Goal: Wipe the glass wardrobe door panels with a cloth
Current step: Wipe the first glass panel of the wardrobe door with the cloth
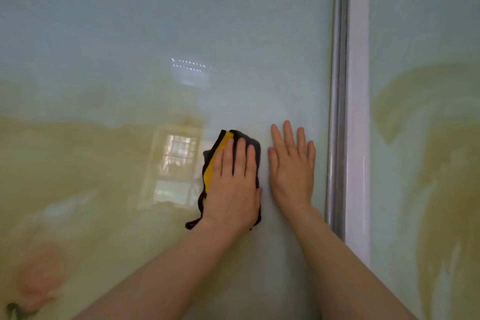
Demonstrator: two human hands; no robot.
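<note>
Where the view is filled almost edge to edge, a large glass door panel (155, 34) takes up the left and middle of the frame, pale green above and yellowish in its lower half, with a window reflected near the lower centre. A second glass panel (426, 60) runs down the right edge. Between them stands a white and metal frame strip (349, 86), upright from top to lower right. Just right of centre, the right hand (292, 171) lies flat on the large panel, fingers (288, 135) straight and released. Just beside it to the left, the left hand (233, 184) presses a dark grey and yellow cloth (213, 163) against the glass, fingers straight, not clenched.
</note>
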